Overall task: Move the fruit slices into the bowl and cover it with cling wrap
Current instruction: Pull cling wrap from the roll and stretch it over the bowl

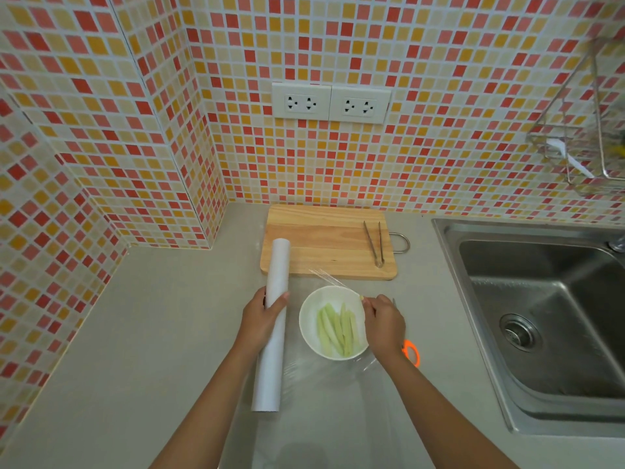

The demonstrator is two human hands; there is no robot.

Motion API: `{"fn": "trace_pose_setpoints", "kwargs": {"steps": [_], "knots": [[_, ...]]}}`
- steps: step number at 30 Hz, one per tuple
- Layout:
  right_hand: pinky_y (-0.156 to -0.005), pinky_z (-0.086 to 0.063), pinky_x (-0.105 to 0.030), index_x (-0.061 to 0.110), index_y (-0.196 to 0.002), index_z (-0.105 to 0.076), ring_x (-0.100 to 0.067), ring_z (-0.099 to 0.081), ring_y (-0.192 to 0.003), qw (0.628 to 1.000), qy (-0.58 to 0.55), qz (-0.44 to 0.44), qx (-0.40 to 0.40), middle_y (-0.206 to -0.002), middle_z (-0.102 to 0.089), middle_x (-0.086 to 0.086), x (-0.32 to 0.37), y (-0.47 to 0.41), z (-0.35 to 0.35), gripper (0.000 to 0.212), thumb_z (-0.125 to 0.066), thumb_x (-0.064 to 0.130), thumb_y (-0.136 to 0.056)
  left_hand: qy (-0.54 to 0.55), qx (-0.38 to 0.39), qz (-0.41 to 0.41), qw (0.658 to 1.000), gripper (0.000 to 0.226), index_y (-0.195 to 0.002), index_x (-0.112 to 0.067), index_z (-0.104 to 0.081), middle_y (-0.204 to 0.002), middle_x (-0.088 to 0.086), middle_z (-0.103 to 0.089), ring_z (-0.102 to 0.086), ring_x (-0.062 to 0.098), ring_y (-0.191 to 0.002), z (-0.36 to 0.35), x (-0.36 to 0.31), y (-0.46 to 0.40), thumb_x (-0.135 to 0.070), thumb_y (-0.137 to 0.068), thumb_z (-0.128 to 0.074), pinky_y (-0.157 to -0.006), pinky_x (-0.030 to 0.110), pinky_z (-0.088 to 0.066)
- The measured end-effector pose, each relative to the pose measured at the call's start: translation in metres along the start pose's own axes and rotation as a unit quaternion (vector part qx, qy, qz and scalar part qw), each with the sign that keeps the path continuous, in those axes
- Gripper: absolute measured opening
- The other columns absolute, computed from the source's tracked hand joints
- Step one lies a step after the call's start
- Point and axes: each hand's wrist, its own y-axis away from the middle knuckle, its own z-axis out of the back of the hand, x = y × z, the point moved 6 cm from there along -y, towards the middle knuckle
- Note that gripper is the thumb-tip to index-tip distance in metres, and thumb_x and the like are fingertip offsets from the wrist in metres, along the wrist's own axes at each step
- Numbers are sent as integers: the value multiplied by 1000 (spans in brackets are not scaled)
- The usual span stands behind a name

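Observation:
A white bowl (309, 321) stands on the grey counter and holds several pale green fruit slices (336, 328). A long white cling wrap roll (273, 324) lies left of the bowl, and my left hand (260, 318) grips its middle. A clear sheet of wrap (329, 277) stretches from the roll over the bowl. My right hand (384, 324) pinches the sheet's edge at the bowl's right rim.
A wooden cutting board (324, 242) with metal tongs (375, 243) lies behind the bowl. Orange-handled scissors (412, 352) rest partly hidden under my right hand. A steel sink (541, 316) is at the right. Tiled walls close in the back and left.

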Motion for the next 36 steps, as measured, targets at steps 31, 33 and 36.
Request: {"fn": "trace_pose_setpoints", "kwargs": {"steps": [31, 33, 36], "knots": [[-57, -30, -29, -2, -72, -60, -21, -45, -64, 1000, -4, -3, 21, -62, -34, 7, 0, -1, 3, 39, -44, 22, -99, -43, 22, -25, 999, 32, -117, -20, -57, -103, -5, -63, -59, 15, -98, 6, -3, 5, -42, -101, -39, -75, 24, -43], [-58, -30, -28, -2, -75, -62, -20, -45, -66, 1000, -1, -2, 21, -66, -39, 3, 1, -1, 3, 39, -43, 22, -100, -33, 15, -15, 999, 32, -114, -20, -57, -102, -2, -64, -60, 12, -89, 7, -3, 5, -45, -97, -49, -70, 19, -43], [-59, -31, -29, -2, -80, -65, -20, -45, -68, 1000, 3, -2, 26, -74, -47, -3, 0, -1, 2, 39, -42, 23, -100, -36, -19, -5, 999, 40, -120, -20, -56, -105, -2, -61, -59, 9, -86, 11, -3, 5, -43, -88, -65, -65, 17, -42]]}}
